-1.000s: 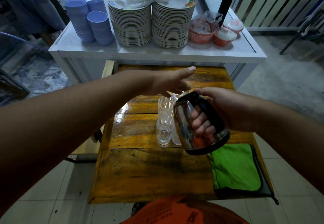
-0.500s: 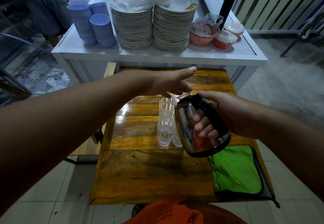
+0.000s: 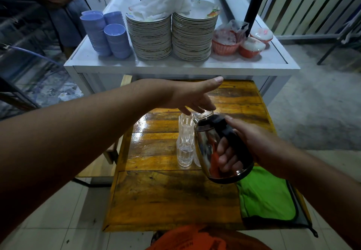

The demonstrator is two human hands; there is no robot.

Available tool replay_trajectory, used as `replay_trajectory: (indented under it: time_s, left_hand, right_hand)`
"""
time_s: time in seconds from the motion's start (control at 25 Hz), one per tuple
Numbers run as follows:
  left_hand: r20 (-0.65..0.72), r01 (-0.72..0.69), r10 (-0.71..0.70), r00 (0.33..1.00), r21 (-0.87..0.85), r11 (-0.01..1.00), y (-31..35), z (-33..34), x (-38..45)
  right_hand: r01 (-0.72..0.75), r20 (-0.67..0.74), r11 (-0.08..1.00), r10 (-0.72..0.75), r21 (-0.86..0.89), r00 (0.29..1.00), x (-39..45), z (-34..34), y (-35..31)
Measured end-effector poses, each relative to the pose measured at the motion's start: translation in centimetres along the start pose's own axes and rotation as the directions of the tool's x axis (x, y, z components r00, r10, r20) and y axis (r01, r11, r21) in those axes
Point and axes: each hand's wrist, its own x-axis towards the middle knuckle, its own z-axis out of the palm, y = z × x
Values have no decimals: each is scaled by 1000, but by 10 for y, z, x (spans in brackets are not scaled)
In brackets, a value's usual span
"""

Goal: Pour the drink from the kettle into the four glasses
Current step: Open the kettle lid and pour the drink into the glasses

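- Green cloth lies on the near right corner of the wooden desk.
- Right hand: grip clamped round the black handle of the shiny steel kettle, tilted above the desk.
- Clear glasses stand clustered just left of the kettle.
- Left hand: fingers extended, resting on the kettle lid.

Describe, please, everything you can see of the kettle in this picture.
The kettle is a rounded, shiny metal one with a black handle, a black base band and a metal lid. It is held in the air above the wooden table, tilted with its top toward the clear glasses. The right hand grips its handle; the left hand has its fingers at the lid.
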Motion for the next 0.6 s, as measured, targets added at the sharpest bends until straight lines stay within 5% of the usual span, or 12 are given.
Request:
replay_trajectory:
  time_s: [0.6]
  left_hand:
    - [-10, 36, -36, 999, 21, 999, 29, -3, -7]
  right_hand:
    - [137, -121, 990, -138, -19, 983, -14, -4, 15]
